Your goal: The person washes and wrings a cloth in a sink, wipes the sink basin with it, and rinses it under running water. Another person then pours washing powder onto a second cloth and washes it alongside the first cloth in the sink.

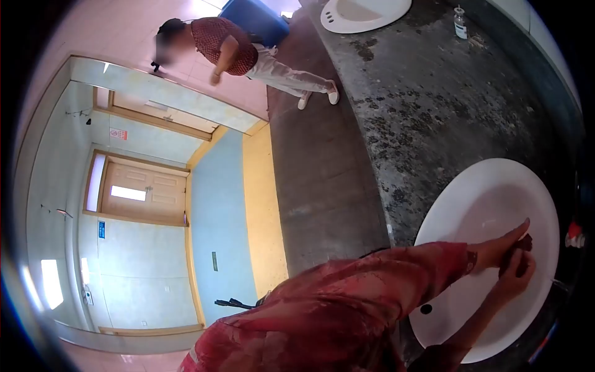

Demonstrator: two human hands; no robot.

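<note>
Over the white oval basin [443, 217], my two hands meet close together. My left hand [499, 249], below a red patterned sleeve and a band at the wrist, has one finger or thumb stretched toward the basin's far side. My right hand [519, 273] comes in from the lower edge with bent fingers. Between them shows a small dark reddish thing [525, 242], which both hands appear to grip; its kind I cannot make out, and the fingers cover part of it. A dark round hole [426, 309] is in the basin wall near my arms.
A dark, stained stone counter [409, 118] surrounds the basin. Along it are a second basin [338, 25] and a small labelled bottle [460, 25]. A red-and-white item [575, 235] is by the faucet side. Another person [229, 49] walks on the dark floor [316, 173] near a blue bin [257, 18].
</note>
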